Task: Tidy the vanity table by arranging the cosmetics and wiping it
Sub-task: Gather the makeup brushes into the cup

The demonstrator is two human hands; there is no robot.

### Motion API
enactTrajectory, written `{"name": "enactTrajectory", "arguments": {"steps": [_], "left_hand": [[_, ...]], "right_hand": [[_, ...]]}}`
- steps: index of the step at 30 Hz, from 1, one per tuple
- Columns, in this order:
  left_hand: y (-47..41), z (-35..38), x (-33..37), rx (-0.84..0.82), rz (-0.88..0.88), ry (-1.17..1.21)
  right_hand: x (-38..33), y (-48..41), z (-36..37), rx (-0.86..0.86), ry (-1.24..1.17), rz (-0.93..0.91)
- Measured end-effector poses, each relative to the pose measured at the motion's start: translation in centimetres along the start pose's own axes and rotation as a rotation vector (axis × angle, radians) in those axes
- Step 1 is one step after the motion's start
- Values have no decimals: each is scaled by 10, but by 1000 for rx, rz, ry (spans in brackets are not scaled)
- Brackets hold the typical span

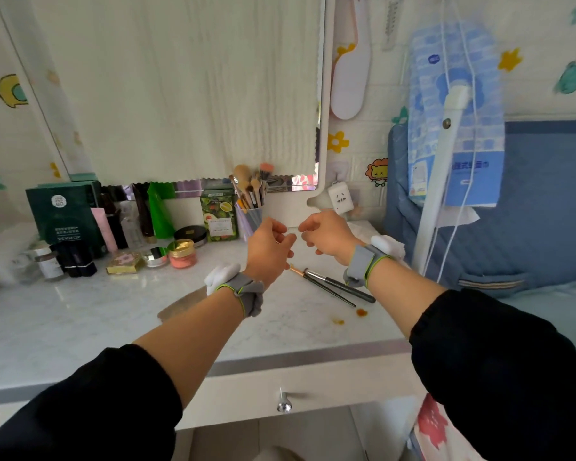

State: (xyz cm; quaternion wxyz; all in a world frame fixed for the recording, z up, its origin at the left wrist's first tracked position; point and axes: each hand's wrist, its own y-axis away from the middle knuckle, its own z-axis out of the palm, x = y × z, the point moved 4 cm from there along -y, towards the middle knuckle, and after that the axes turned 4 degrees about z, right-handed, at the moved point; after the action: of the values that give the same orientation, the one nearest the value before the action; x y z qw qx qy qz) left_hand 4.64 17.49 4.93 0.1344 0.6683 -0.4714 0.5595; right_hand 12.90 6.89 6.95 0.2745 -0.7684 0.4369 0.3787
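A view from the head looks down at a white marble-patterned vanity table (80,327) set against a wall, with a cloth-covered mirror (187,88) above it. Two bare forearms in pushed-up black sleeves reach out over the tabletop. The left hand (270,247) and the right hand (326,234) hover close together above the middle of the table, near its back edge. The fingers of both are loosely curled, and nothing can be seen in either.

Most of the cosmetics stand grouped along the back left. They include a dark green mask box (64,211), a bright green tube (160,211), a black compact (190,234), a pink jar with a gold lid (182,254), a gold palette (125,262) and a fruit-printed box (219,216). Just beside that box, a cup of makeup brushes (250,201) stands upright. This part of the arranging looks largely done.

Some work appears to be left. Two or three loose brushes (333,284) lie flat on the tabletop under the right wrist, well apart from the cup. Just in front of them, two small orange stains (361,312) mark the surface near the table's front right. Neither hand holds a cloth, so the wiping seems not yet begun. The likely remaining steps are putting the loose brushes into the cup and then wiping the stains.
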Motion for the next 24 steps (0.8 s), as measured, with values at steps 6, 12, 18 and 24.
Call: {"name": "enactTrajectory", "arguments": {"steps": [6, 12, 18, 24], "left_hand": [[25, 26, -13, -139, -70, -79], [39, 46, -16, -319, 126, -418], [37, 53, -25, -431, 206, -644], [31, 51, -28, -486, 310, -876]], "right_hand": [[27, 13, -5, -58, 142, 56], [59, 16, -6, -47, 354, 135], [73, 15, -1, -70, 533, 172], [78, 14, 3, -83, 596, 191]]}}
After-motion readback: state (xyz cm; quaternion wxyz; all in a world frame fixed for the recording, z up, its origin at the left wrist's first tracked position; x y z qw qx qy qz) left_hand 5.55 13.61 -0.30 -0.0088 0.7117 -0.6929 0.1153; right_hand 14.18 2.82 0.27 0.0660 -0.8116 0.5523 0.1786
